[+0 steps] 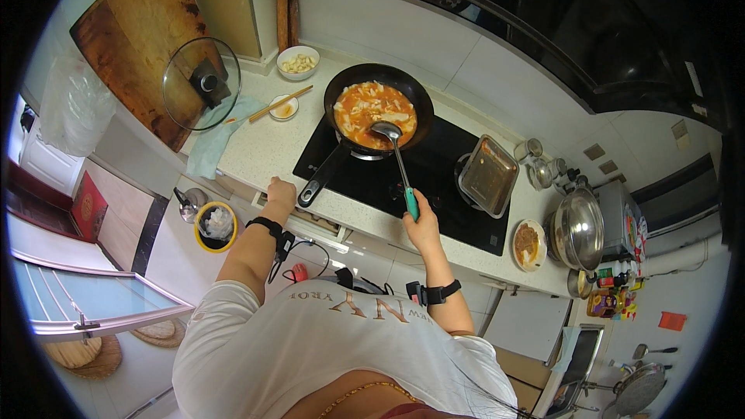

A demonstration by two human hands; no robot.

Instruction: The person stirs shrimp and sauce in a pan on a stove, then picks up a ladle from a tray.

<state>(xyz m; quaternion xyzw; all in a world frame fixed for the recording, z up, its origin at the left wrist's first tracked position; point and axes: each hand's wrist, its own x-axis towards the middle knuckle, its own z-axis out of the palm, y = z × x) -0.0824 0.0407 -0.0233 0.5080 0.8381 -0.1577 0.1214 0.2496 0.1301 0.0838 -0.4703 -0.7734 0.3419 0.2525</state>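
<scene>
My right hand [421, 222] grips the green handle of a metal ladle [399, 154]. The ladle's bowl rests in a black wok [425, 84], at the near side of an orange-red broth with pale chunks [375, 107]. Beneath the wok is a black glass cooktop [372, 180]; the wok's long handle [323, 177] points towards me, to the left. My left hand [281, 195] is at the counter's front edge, left of that handle and above a partly pulled-out drawer [314, 224]. Its fingers are curled and largely hidden, so I cannot see whether they hold anything.
Left of the wok are a bowl of pale pieces [298, 63], chopsticks [282, 103] across a small dish [285, 109], and a glass lid [201, 84]. A rectangular metal tray [490, 176] tilts over the right burner. Farther right are a plate of food [529, 245] and metal bowls [577, 230].
</scene>
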